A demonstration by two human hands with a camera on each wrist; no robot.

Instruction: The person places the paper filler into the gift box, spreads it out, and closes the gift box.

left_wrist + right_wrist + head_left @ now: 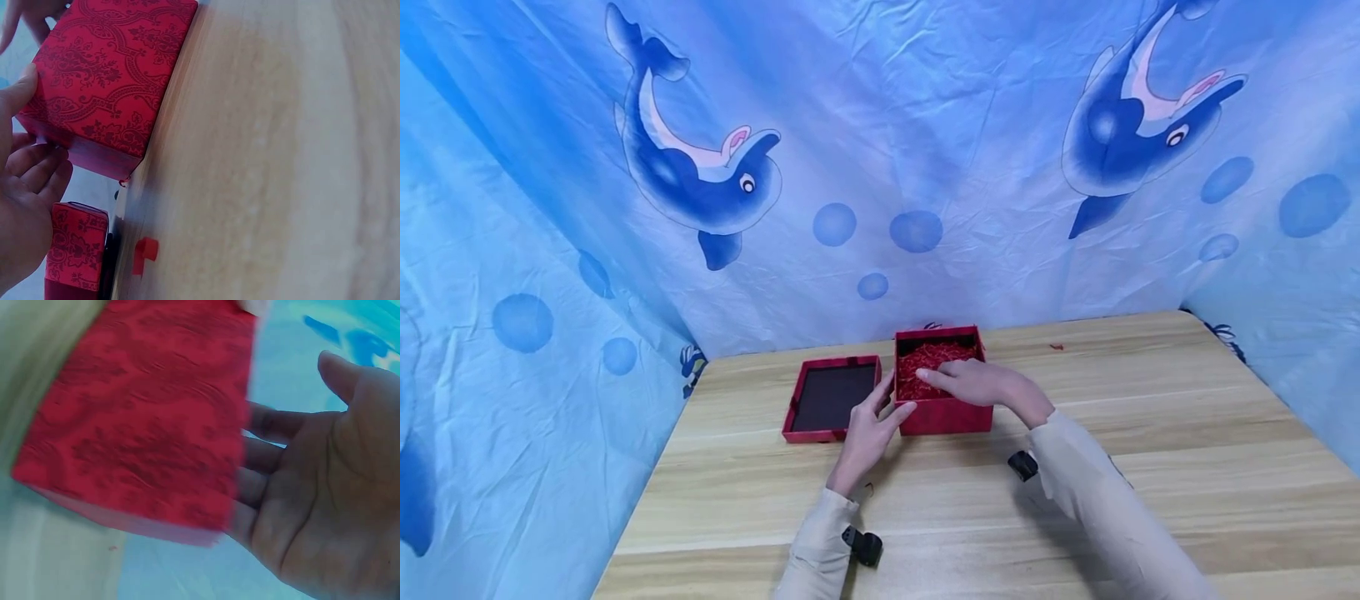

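- Pale sleeves [1097,483] are extended.
- Near the wooden table's [722,508] far edge, a red patterned box [947,418] is gripped at one corner by the left hand [867,432], seemingly for steadiness.
- Red paper shreds [927,357] inside are touched by the right hand [983,382], straight-fingered, no hold visible.

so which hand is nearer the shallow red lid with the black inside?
Left. The left hand is beside the lid, at its right edge; the right hand is farther off, reaching over the front wall of the open box to the red shred.
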